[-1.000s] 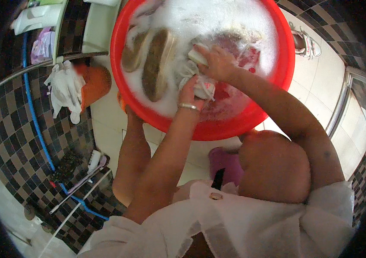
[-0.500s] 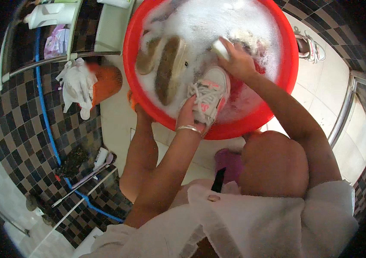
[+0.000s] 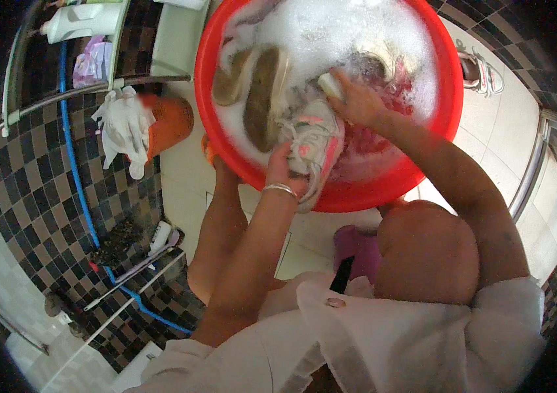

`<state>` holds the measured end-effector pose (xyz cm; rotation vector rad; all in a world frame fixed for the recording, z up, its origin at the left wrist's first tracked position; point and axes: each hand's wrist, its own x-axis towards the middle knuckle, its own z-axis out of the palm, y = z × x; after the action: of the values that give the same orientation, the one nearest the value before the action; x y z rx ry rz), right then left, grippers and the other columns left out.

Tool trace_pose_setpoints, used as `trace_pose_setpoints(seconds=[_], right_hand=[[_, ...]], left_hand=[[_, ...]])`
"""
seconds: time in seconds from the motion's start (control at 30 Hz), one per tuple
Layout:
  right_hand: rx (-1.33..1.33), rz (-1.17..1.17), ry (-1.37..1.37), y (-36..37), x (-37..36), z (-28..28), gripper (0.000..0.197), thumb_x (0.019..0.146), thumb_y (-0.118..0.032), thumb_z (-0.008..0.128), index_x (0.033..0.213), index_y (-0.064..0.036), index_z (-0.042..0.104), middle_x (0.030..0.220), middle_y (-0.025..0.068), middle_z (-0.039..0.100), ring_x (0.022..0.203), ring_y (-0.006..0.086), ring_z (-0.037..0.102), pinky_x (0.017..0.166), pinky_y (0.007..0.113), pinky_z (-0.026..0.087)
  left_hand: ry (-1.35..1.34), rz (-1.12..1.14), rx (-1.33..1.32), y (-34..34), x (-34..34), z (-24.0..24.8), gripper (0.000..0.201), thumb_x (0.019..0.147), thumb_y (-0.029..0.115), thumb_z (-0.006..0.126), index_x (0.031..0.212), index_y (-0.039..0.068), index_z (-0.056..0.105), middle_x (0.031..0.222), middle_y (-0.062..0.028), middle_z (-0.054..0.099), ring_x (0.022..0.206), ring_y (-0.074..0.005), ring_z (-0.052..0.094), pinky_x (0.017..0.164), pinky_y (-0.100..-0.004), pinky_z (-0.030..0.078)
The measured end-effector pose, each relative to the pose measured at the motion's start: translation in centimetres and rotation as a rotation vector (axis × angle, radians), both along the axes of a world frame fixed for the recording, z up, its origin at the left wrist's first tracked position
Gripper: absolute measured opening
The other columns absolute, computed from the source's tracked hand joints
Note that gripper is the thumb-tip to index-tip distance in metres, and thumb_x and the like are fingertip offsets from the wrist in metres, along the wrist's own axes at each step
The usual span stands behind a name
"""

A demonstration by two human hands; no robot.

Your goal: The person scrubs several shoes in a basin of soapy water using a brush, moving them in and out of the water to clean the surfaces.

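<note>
White sneaker point(image 3: 320, 137) over a sudsy red tub point(image 3: 449, 78).
Left hand point(image 3: 283, 171): grip clamped on the sneaker; right hand point(image 3: 361, 105): grip clamped on a white block point(image 3: 330, 85).

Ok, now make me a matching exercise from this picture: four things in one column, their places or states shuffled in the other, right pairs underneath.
Things
1. White lace-up shoe with pink trim, above the suds
2. Small whitish block
3. Two brown-soled shoes
4. Round orange plastic bucket

Places or states
A. Lying soles up inside the red round plastic tub
B. Held in the left hand
C. Has white, crumpled material hanging at its side
D. Held in the right hand

Pairs: 1-B, 2-D, 3-A, 4-C
</note>
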<state>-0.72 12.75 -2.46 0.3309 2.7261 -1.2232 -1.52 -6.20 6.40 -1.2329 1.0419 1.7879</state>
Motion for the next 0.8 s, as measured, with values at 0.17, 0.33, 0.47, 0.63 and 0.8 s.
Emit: trace_pose_setpoints(seconds=[0.17, 0.33, 0.47, 0.63, 0.8], right_hand=[[-0.017, 0.162, 0.135, -4.5, 2.9, 4.3, 0.064, 0.079, -0.043, 0.050, 0.128, -0.0103, 0.029, 0.095, 0.0275, 0.054, 0.089, 0.0407, 0.054, 0.077, 0.046, 0.044], [0.006, 0.004, -0.292, 1.7, 1.0, 2.6, 0.068, 0.076, -0.042, 0.051, 0.130, -0.0106, 0.026, 0.099, 0.0251, 0.055, 0.089, 0.0378, 0.055, 0.079, 0.045, 0.043], [-0.052, 0.043, -0.309, 4.0, 1.9, -0.3, 0.065, 0.075, -0.039, 0.053, 0.130, -0.0142, 0.028, 0.102, 0.0211, 0.056, 0.090, 0.0374, 0.055, 0.079, 0.043, 0.044], [-0.258, -0.054, -0.255, 2.4, 2.7, -2.2, 0.059, 0.075, -0.035, 0.060, 0.126, -0.0148, 0.037, 0.113, 0.0192, 0.052, 0.101, 0.0308, 0.052, 0.085, 0.038, 0.042], [0.059, 0.321, -0.048, -2.8, 3.3, 9.1, 0.057, 0.073, -0.037, 0.058, 0.125, -0.0209, 0.040, 0.109, 0.0192, 0.053, 0.097, 0.0310, 0.054, 0.081, 0.041, 0.044]], left_hand=[[0.047, -0.024, 0.031, -2.1, 0.3, -1.1, 0.032, 0.079, 0.017, 0.051, 0.108, 0.004, 0.051, 0.107, -0.0126, 0.054, 0.096, -0.0285, 0.053, 0.083, -0.0427, 0.045], [0.243, -0.476, -0.275, 0.8, 2.3, 0.1, 0.033, 0.073, 0.011, 0.060, 0.104, 0.000, 0.053, 0.099, -0.0110, 0.057, 0.086, -0.0228, 0.057, 0.072, -0.0347, 0.048], [0.534, -0.675, -0.205, -1.4, 3.6, -0.1, 0.035, 0.069, 0.003, 0.063, 0.102, -0.003, 0.054, 0.095, -0.0092, 0.058, 0.085, -0.0186, 0.056, 0.072, -0.0296, 0.045], [0.574, -0.630, -0.220, -1.7, 5.3, -3.0, 0.039, 0.069, -0.005, 0.059, 0.106, -0.005, 0.049, 0.106, -0.0095, 0.054, 0.097, -0.0175, 0.052, 0.080, -0.0297, 0.043], [0.358, -0.553, -0.136, -3.5, 4.1, -3.2, 0.036, 0.072, -0.002, 0.058, 0.106, 0.001, 0.049, 0.093, -0.0129, 0.058, 0.079, -0.0278, 0.057, 0.055, -0.0386, 0.051]])
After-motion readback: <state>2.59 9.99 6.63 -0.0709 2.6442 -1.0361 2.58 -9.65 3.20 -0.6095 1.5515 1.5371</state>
